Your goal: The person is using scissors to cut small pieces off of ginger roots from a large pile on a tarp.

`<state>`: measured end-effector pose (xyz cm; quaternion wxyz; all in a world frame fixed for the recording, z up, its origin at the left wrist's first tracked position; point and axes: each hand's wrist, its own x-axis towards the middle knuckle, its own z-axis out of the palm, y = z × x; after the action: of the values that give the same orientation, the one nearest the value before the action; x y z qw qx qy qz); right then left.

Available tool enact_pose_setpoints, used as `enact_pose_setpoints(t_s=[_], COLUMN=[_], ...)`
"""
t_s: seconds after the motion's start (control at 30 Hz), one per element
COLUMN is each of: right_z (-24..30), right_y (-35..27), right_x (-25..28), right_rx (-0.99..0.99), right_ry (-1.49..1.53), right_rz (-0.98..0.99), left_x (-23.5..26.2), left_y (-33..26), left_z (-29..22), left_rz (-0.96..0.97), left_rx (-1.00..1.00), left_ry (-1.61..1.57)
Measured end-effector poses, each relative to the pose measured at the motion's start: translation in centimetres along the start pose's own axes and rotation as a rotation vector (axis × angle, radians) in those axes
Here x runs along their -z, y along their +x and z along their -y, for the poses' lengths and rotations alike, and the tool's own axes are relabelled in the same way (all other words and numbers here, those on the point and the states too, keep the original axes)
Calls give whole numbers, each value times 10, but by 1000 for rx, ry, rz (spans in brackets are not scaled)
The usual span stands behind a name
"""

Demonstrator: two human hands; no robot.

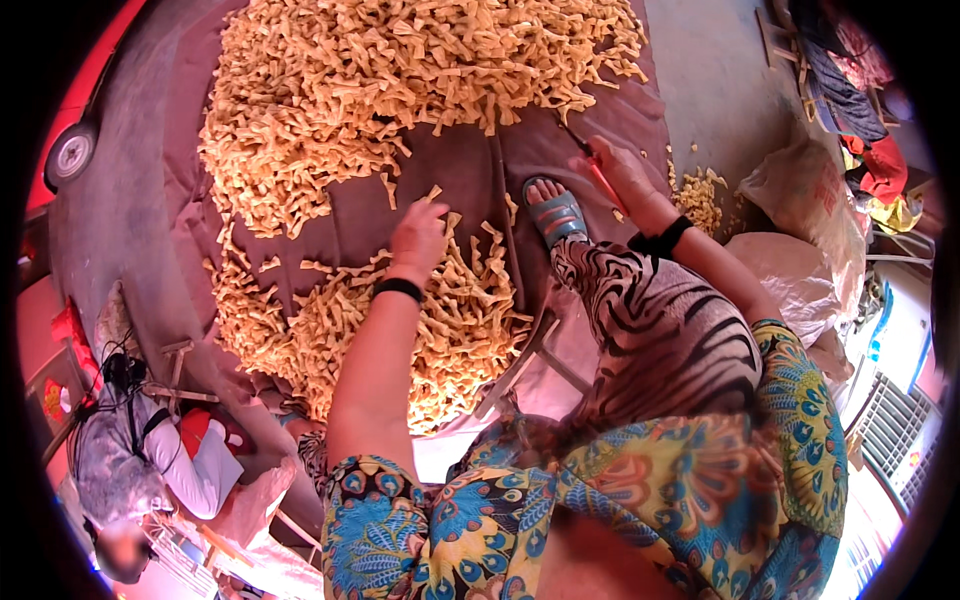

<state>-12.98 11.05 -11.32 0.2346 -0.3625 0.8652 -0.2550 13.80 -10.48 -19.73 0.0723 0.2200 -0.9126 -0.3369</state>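
My left hand (418,240) is closed, its fingertips pinching a small pale yellow piece (432,193) with flared ends. It hovers over the near edge of the bare cloth strip, just above a smaller heap of like pieces (350,325). My right hand (628,182) is wrapped round a slim tool (606,188) with a red handle and a dark, narrow front end; its exact kind is not clear. That dark end points up and left, toward the large far heap of yellow pieces (360,70). A single piece (389,190) lies apart on the cloth.
Brown cloth (455,165) lies under both heaps. My sandalled foot (555,212) rests on it, right of the left hand. Scraps (703,198) lie on the floor beside pale sacks (790,270). Another person (125,450) sits at lower left; a red vehicle's wheel (72,155) stands far left.
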Motion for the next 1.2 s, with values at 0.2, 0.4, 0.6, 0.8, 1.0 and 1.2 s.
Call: enact_pose_setpoints(t_s=[0.2,0.4,0.6,0.8,1.0,1.2], right_z=[7,16,8,19,20,28], right_y=[-3,-11,-9,-9,-13,-2], right_x=[-11,-5,-9,-7,-2,-14], right_rx=[-3,-40,10,61,1,107], right_ry=[-130,-16,37,-20,30,-9], right_rz=[162,153,163,170,193,200], left_x=[-94,-73,33,6,-8,-13], left_y=[37,20,22,54,69,39], left_z=[-63,-46,-5,57,74,89], left_rz=[93,-28,401,-172,-83,-33], left_rx=[33,102,443,780,868,650], left_ry=[22,-178,244,76,153,171])
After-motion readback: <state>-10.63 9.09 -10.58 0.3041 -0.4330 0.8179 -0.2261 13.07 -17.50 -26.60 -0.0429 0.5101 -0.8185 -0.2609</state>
